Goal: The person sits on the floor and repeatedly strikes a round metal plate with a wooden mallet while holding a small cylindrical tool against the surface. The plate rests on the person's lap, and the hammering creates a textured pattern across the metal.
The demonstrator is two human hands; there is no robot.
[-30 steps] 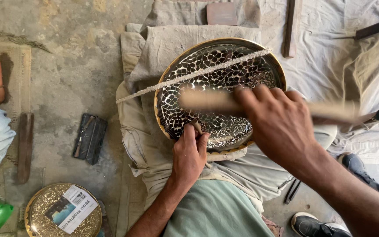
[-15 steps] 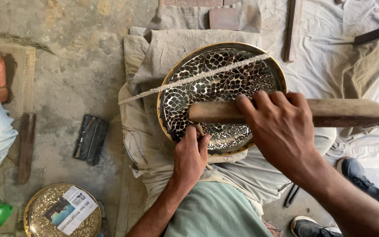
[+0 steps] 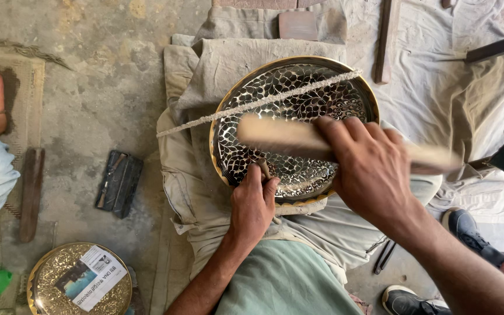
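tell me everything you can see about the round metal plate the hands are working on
The plate is round and shallow, with a brass-coloured rim and a shiny inside covered in a dark and silvery leaf-like pattern. It lies face up on folded beige cloth on the person's lap. The left hand presses a small tool onto its near edge. The right hand holds a wooden stick, blurred with motion, over its middle. A thin rough rod lies slantwise across its upper part.

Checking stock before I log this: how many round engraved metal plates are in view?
2. One large round black-and-silver engraved metal plate lies on the beige cloth under both hands; one round gold engraved plate sits bottom left, partly covered by a paper card. Others may be off-frame.
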